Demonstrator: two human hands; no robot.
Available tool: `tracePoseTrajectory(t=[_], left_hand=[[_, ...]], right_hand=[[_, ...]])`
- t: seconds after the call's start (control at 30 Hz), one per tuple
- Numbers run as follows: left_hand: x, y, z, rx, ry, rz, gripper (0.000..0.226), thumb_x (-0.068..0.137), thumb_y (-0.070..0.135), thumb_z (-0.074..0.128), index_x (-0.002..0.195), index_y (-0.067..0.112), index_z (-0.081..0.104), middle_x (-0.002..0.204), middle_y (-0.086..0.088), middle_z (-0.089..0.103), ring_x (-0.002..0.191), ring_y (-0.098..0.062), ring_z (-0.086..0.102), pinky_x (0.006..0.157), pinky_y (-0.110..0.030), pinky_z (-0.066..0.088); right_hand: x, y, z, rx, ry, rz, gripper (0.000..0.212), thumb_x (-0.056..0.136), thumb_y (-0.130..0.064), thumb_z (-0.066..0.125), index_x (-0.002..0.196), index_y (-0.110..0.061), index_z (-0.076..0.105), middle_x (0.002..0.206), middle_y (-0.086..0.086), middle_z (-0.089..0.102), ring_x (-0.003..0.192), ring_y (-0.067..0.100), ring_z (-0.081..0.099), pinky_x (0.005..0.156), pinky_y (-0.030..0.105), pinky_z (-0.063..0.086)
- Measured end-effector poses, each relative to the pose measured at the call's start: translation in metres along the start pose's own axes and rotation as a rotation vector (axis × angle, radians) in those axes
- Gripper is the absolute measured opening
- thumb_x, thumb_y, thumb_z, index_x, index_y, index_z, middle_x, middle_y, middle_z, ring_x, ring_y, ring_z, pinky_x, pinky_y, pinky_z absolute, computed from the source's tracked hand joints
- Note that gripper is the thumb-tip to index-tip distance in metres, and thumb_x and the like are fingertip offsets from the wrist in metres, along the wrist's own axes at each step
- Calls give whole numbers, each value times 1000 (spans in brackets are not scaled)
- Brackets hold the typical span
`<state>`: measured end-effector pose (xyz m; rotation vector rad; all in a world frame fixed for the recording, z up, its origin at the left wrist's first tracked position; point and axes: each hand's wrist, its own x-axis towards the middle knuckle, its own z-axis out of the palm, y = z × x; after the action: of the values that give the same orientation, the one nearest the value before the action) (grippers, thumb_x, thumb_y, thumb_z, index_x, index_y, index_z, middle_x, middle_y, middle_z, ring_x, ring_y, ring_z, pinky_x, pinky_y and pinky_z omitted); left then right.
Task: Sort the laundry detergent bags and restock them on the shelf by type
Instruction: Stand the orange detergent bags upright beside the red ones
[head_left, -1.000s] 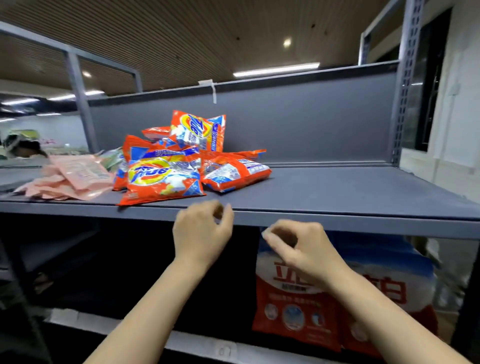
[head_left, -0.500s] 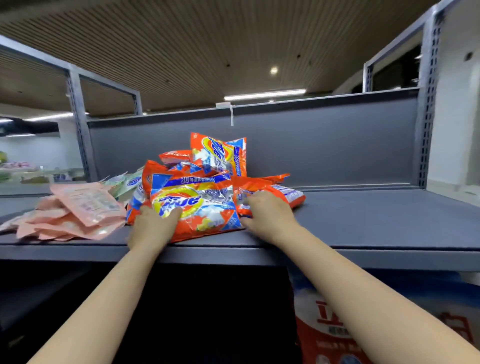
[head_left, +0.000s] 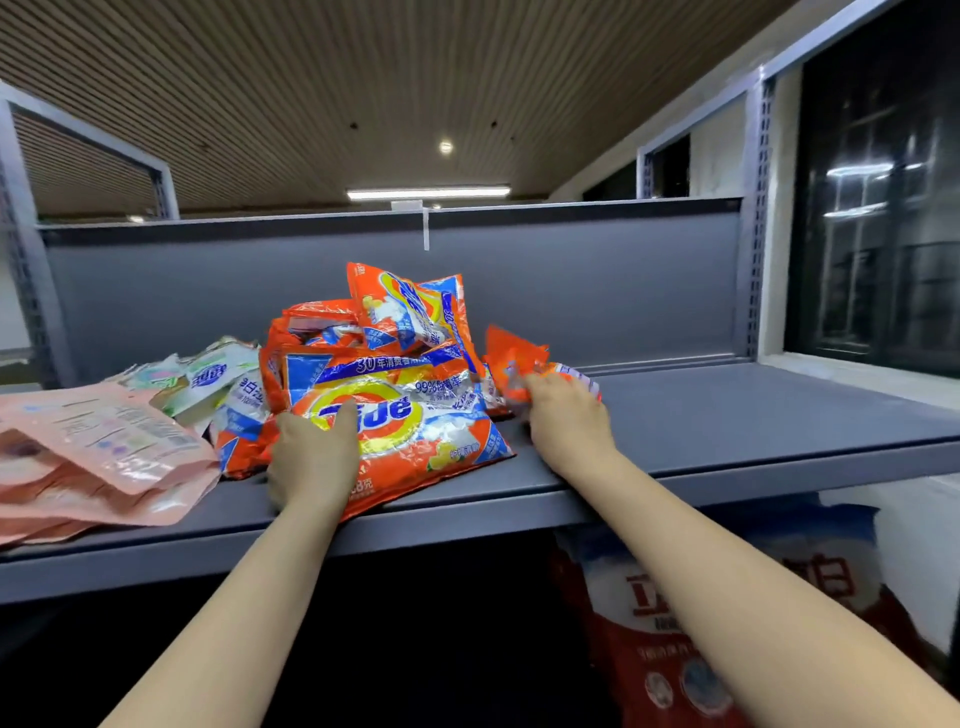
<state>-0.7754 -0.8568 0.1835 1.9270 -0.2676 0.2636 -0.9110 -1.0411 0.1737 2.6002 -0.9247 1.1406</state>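
Two bare hands reach onto a grey shelf (head_left: 727, 415) and take hold of orange detergent bags.

The left hand (head_left: 311, 457) lies palm down on the big orange Tide bag (head_left: 405, 415), thumb raised over its logo, fingers wrapped round the bag's near left edge, forearm stretched up from below. The right hand (head_left: 566, 415), just right of that bag, pinches a smaller orange bag (head_left: 514, 358) with curled fingers, wrist bent slightly inward. Behind both grips more orange bags (head_left: 410, 312) pile up against the back panel (head_left: 597, 291). Left of the left hand lie green-and-white bags (head_left: 213, 374), then pink pouches (head_left: 98, 447). Beneath the right forearm, on the lower level, stands a red-and-blue bag (head_left: 675, 623).
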Motion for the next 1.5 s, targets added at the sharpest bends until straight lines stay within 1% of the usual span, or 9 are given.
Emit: tracePoseTrajectory(t=[0.17, 0.3, 0.43, 0.63, 0.83, 1.0, 1.13, 1.3, 1.5], left_hand=[[0, -3, 0, -36, -8, 24, 62, 89, 52, 54, 126, 4, 38, 125, -18, 55, 110, -41, 54, 91, -48, 45], [-5, -4, -1, -67, 4, 63, 60, 89, 49, 54, 126, 4, 40, 125, -18, 55, 110, -40, 54, 88, -45, 43], [-6, -3, -5, -176, -16, 98, 54, 89, 45, 58, 124, 6, 47, 122, -12, 57, 110, -34, 54, 86, -38, 40], [12, 3, -11, -543, -147, -128, 34, 81, 43, 65, 105, 21, 57, 102, -4, 67, 86, -24, 67, 82, -43, 55], [-6, 22, -17, -432, 16, -62, 38, 100, 33, 36, 128, 12, 50, 127, -9, 56, 110, -30, 57, 89, -39, 46], [-46, 19, -20, -389, 291, 211, 39, 102, 33, 32, 117, 5, 55, 117, -8, 61, 107, -28, 54, 76, -27, 32], [-58, 7, -25, -506, 402, 371, 39, 102, 27, 36, 111, -5, 58, 114, -19, 62, 106, -34, 54, 78, -22, 34], [-84, -17, -32, -532, 378, 431, 35, 102, 21, 37, 112, -5, 58, 95, -9, 58, 87, -18, 50, 72, -15, 30], [-130, -84, -19, -76, 237, 722, 46, 95, 32, 37, 105, -4, 65, 66, -28, 62, 61, -46, 61, 56, -37, 41]], right_hand=[[-11, 33, -31, 880, 421, 584, 14, 91, -5, 44, 99, -5, 54, 99, 14, 60, 87, 26, 52, 68, 30, 33], [-25, 49, -47, 1134, 295, 634, 27, 87, 1, 42, 102, -13, 60, 95, 3, 65, 81, 16, 61, 68, 24, 51], [-4, 45, -70, 1192, 43, 657, 31, 50, -24, 64, 81, -19, 62, 94, 8, 70, 91, 31, 68, 83, 49, 55], [27, 23, -88, 765, -169, 614, 14, 85, -25, 63, 83, -11, 65, 85, 8, 67, 85, 30, 64, 72, 31, 48], [5, 17, -102, 473, 322, 382, 23, 99, -32, 41, 96, -16, 57, 95, 13, 65, 92, 40, 55, 70, 35, 32], [-27, 44, -106, 208, 794, 153, 17, 94, -20, 46, 99, -10, 59, 68, 16, 63, 63, 42, 59, 55, 34, 34], [-48, 61, -125, 427, 949, 123, 39, 100, -32, 41, 96, 1, 62, 64, 8, 59, 52, 19, 49, 54, 18, 29], [-79, 65, -119, 654, 740, 41, 25, 98, -16, 46, 88, 3, 60, 65, -1, 47, 60, 6, 37, 54, 11, 28], [-136, 77, -69, 781, 320, -19, 21, 94, -22, 50, 84, -7, 62, 66, 14, 56, 61, 25, 47, 59, 27, 38]])
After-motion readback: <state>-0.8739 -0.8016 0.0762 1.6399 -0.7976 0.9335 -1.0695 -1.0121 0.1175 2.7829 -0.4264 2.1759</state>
